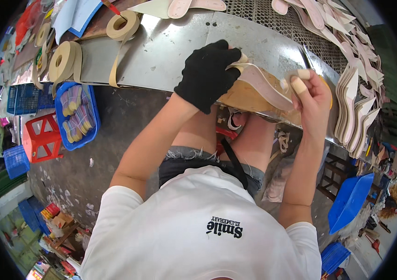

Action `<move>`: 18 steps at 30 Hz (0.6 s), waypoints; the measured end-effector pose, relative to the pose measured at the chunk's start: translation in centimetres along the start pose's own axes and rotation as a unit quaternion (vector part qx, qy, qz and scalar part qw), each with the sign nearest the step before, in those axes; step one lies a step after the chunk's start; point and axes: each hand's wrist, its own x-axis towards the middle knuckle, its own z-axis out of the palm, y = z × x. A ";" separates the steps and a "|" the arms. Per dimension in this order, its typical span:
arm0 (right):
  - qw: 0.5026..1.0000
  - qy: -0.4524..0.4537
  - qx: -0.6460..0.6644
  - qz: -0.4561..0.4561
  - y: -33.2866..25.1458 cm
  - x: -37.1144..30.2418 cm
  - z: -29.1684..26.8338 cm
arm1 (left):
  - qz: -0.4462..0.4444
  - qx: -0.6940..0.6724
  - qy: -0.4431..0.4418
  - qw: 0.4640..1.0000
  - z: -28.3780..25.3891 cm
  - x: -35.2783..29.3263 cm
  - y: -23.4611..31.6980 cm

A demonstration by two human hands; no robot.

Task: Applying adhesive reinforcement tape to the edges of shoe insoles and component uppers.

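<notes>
My left hand [211, 72], in a black glove with bare, taped fingertips, pinches one end of a pale pink shoe insole [261, 86] with a beige edge. The insole slants down to the right over a brown board [239, 97] at the near edge of the metal bench. My right hand [314, 91] is beside its other end, bare, with pale tape around the fingertips. Those fingers are curled together; a small whitish bit shows at their tips, too unclear to name. Whether they also touch the insole is hidden.
Rolls of beige tape [62, 61] stand on the bench at left. Stacked insoles [347, 105] lie at right, with more on the mesh [259, 17] behind. A dark slender tool [306, 57] lies near my right hand. A blue basket [78, 115] and red stool [42, 137] stand lower left.
</notes>
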 end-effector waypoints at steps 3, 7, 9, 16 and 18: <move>0.997 -0.023 -0.042 -0.063 -0.3 1.8 2.3 | -0.018 -0.107 -0.030 0.994 0.3 0.1 -0.5; 0.968 -0.084 -0.193 -0.140 0.8 3.6 3.7 | -0.057 -0.158 -0.088 0.982 -0.6 0.6 -0.6; 0.965 -0.091 -0.201 -0.144 1.4 3.8 4.0 | -0.054 -0.167 -0.083 0.981 -0.4 0.6 -0.9; 0.953 -0.029 -0.277 -0.119 0.9 3.0 5.6 | -0.015 -0.085 -0.046 0.995 0.2 0.5 -0.6; 0.936 -0.012 -0.324 -0.134 0.7 2.4 5.4 | -0.011 -0.099 -0.012 0.995 0.6 0.0 -0.3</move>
